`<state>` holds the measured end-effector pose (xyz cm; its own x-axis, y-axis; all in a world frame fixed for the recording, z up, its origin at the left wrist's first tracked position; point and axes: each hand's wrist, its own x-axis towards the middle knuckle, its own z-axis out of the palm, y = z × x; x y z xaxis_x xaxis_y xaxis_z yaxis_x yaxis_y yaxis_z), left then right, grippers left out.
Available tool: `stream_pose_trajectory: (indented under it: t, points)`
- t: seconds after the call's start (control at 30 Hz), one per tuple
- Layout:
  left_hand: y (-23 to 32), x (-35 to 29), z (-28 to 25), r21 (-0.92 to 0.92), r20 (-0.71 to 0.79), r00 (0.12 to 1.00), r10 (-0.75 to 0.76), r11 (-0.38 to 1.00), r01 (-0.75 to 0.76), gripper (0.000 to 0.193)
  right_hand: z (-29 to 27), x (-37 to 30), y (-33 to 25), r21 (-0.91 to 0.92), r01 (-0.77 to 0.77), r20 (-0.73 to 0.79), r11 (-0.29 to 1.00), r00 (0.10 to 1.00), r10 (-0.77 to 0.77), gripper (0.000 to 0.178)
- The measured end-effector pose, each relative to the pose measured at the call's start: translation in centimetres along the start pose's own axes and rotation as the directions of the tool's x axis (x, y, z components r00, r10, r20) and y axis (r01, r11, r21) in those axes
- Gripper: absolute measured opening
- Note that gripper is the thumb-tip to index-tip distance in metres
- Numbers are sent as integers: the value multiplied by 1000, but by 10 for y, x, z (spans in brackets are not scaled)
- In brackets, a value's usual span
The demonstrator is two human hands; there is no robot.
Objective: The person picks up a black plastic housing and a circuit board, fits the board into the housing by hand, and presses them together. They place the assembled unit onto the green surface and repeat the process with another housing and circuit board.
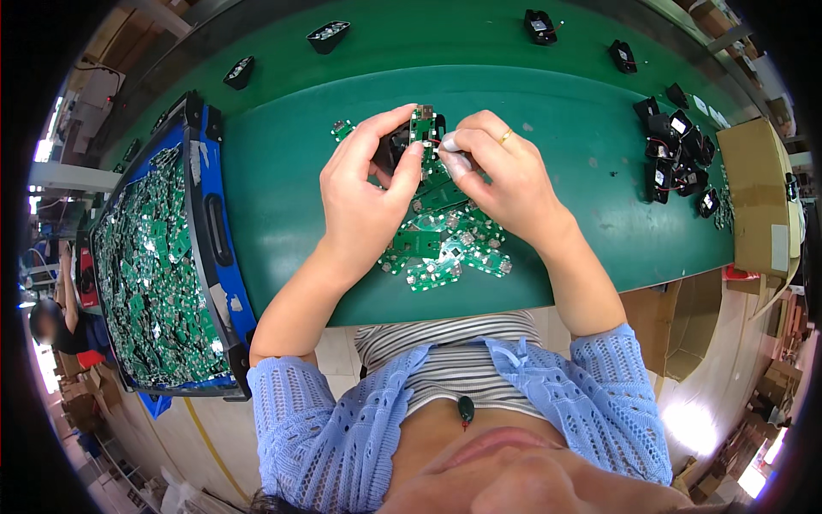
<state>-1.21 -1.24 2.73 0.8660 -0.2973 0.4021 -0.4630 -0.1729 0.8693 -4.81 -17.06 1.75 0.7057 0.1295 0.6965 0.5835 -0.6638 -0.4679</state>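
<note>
Over the middle of the table, my left hand (364, 188) is closed around a black plastic housing (397, 144) and a green circuit board (424, 126), its thumb pressing on the board. The board stands upright against the housing's right side. My right hand (514, 176), with white covers on its thumb and fingertip, pinches a thin red wire (437, 146) beside the board. The wire's far end is hidden. Below both hands lies a loose pile of green circuit boards (419, 244), and one small board (342, 130) lies left of my left hand.
At the left stands a blue crate (218, 227) filled with circuit boards. Several black housings (672, 141) are heaped at the right, near a cardboard box (758, 197). Beyond the table, more housings (329, 36) rest on a green belt (428, 38). Another person (64, 313) is at far left.
</note>
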Motion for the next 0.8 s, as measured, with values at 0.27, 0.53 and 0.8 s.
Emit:
stream_pose_trajectory:
  t: [0.27, 0.53, 0.8]
  points:
    - [0, 0, 3, 267, -18, 949, 316, 916, -300, 31, 1, 0, -3, -13, -17, -28, 1000, 999, 17, 17]
    - [0, 1, 6, 393, -8, 909, 416, 837, -380, 32, 0, 0, -5, -39, -26, -37, 999, 999, 25, 14]
    - [-1, 0, 9, 486, 9, 861, 508, 750, -448, 33, 3, -1, -10, -180, -2, -66, 984, 998, -10, 14]
